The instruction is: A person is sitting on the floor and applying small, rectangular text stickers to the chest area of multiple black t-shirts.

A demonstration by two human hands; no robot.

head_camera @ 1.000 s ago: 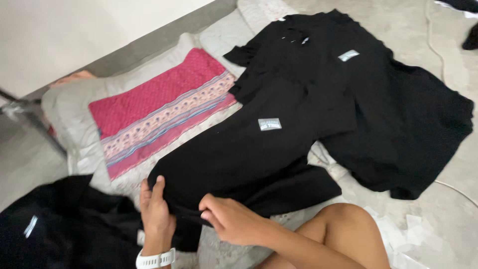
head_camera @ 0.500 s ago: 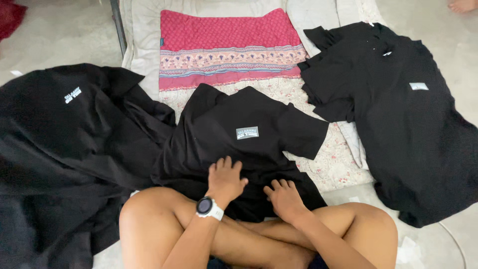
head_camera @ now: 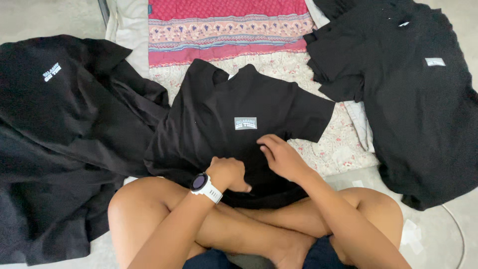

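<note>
A black t-shirt (head_camera: 234, 99) with a small grey chest patch lies spread face up on a floral sheet (head_camera: 338, 144), right in front of my crossed bare legs. My left hand (head_camera: 229, 172), with a white watch (head_camera: 201, 183) on the wrist, is curled into the fabric near the shirt's lower hem. Just right of it, my right hand (head_camera: 281, 157) rests on the shirt with its fingers loosely bent and apart. The shirt's right sleeve sticks out sideways; the left side is bunched.
A heap of black garments (head_camera: 64, 124) covers the floor on the left. More black t-shirts (head_camera: 423, 99) lie stacked on the right. A pink patterned cloth (head_camera: 224, 25) lies beyond the shirt. A thin white cable (head_camera: 455, 224) runs along the floor at lower right.
The view has swung from the right pile to the shirt in front of me. My left hand went from flat on the shirt to curled, and the right hand moved up.
</note>
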